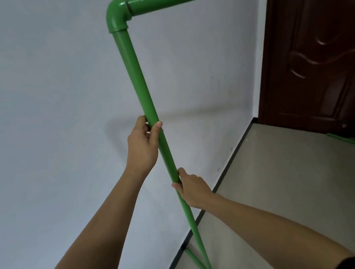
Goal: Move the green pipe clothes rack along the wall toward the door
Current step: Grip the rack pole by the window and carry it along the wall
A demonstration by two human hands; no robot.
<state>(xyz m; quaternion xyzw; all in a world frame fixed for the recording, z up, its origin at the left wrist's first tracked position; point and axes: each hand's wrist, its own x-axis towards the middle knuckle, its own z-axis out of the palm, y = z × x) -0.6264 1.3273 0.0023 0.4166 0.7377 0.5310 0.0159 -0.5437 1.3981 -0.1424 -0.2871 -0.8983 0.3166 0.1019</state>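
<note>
The green pipe clothes rack fills the middle of the view: one upright post, an elbow joint at the top, and a top bar running right toward the dark brown door. My left hand grips the upright about halfway down. My right hand grips the same post lower, on its right side. The near foot of the rack rests on the floor by the baseboard. The far foot lies in front of the door.
A pale grey wall runs along the left, with a black baseboard at its foot. Beige floor stretches to the right up to the door.
</note>
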